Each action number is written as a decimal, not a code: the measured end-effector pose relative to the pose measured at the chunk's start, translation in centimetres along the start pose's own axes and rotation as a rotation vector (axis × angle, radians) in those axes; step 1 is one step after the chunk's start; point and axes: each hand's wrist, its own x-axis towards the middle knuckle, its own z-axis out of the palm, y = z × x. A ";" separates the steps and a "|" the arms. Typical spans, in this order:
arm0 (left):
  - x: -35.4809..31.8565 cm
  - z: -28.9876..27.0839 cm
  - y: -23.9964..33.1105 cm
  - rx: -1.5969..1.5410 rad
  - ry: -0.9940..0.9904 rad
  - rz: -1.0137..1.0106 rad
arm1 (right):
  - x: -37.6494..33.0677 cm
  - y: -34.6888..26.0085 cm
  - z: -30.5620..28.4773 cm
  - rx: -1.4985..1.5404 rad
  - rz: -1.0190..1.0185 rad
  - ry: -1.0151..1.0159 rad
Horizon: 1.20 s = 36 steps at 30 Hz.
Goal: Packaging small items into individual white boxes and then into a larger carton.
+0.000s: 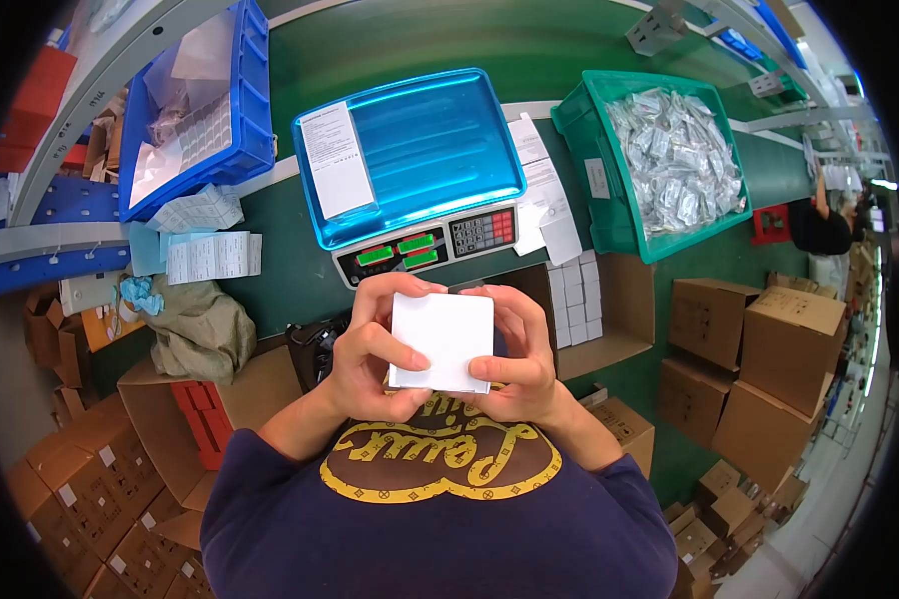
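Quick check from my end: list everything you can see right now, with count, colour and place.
small box: one, white, held in both hands, centre
scale: one, blue tray, on green table
green bin: one, full of clear packets, right
blue bin: one, upper left
open carton: one, brown, white boxes inside
cardboard boxes: many, brown, on floor
left hand: on the box's left edge
right hand: on its right edge
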 end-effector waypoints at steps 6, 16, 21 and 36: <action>-0.5 -0.3 0.0 0.001 -0.026 -0.045 | -0.5 -0.1 0.4 0.009 -0.009 0.025; 0.4 -1.4 -0.6 -0.039 -0.050 -0.023 | 0.0 1.4 0.4 -0.006 -0.011 0.034; 0.8 -2.0 -0.4 0.204 0.126 -0.098 | 3.9 3.9 -1.7 -0.118 -0.040 0.022; 0.5 -13.1 -9.0 1.254 0.225 -0.482 | 17.1 25.7 4.2 -0.333 0.716 0.194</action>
